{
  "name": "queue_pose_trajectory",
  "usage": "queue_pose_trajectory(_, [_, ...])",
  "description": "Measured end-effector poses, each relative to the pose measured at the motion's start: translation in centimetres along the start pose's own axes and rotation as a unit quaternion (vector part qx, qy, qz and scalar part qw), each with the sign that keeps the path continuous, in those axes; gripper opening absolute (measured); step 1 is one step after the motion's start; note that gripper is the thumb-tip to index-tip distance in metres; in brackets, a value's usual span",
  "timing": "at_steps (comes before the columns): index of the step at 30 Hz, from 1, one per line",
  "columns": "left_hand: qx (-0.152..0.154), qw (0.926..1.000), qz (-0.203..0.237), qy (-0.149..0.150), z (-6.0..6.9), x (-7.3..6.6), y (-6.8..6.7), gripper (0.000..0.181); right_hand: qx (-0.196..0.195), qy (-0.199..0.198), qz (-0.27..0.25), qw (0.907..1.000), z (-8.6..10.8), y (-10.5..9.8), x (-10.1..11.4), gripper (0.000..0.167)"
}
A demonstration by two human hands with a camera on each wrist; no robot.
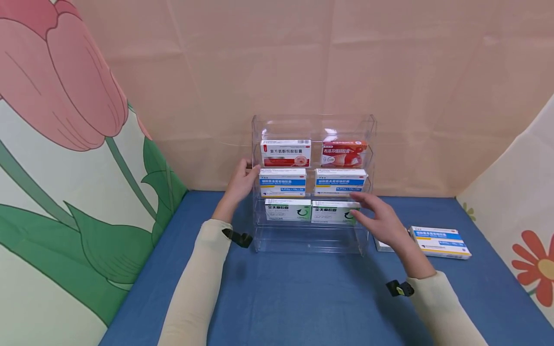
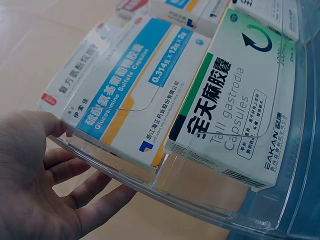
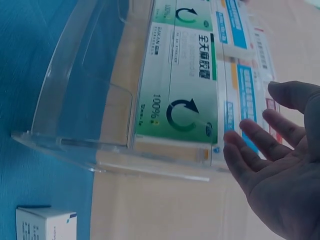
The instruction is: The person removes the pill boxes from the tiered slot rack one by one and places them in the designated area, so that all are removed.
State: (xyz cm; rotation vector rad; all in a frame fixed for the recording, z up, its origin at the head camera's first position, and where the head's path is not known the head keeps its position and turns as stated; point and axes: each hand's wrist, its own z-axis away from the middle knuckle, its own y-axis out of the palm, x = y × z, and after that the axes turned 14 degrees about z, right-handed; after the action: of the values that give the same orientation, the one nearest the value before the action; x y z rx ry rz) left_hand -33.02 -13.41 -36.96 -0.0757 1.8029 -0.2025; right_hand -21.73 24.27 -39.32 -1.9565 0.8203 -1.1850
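Observation:
A clear display rack [image 1: 309, 239] holds medicine boxes in three rows. The top row has a white-and-red box [image 1: 285, 154] and a red box [image 1: 344, 154]; two blue-striped white boxes [image 1: 283, 182] stand in the middle, two green-and-white ones [image 1: 287, 210] below. My left hand [image 1: 238, 185] is at the rack's left side, its thumb against the edge beside a blue-striped box [image 2: 145, 85], fingers loosely spread along the outside [image 2: 60, 185]. My right hand [image 1: 385, 221], fingers apart and holding nothing, is by the rack's lower right, near a green box [image 3: 175, 90]; contact is unclear.
On the blue cloth [image 1: 298, 298] to the right of the rack lies a blue-striped box [image 1: 440, 242]. Another white box [image 1: 383, 246] is partly hidden behind my right hand. The rack's lowest tier holds no box. A beige backdrop [image 1: 303, 72] hangs behind the rack.

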Motion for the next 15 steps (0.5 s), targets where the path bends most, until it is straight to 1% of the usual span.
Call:
queue_pose_trajectory(4, [-0.001, 1.0000, 0.001, -0.001, 0.0, 0.0, -0.1, 0.038, 0.010, -0.005, 0.014, 0.9998, -0.4, 0.5, 0.6, 0.053])
queue_pose_trajectory(9, [-0.002, 1.0000, -0.001, -0.004, 0.0, -0.1, -0.1, 0.040, 0.013, -0.016, 0.029, 0.9994, -0.9, 1.3, 1.4, 0.052])
queue_pose_trajectory(15, [0.000, 1.0000, 0.000, -0.005, -0.1, 0.0, -0.1, 0.039, 0.013, -0.013, 0.054, 0.9984, -1.2, 2.1, 1.7, 0.051])
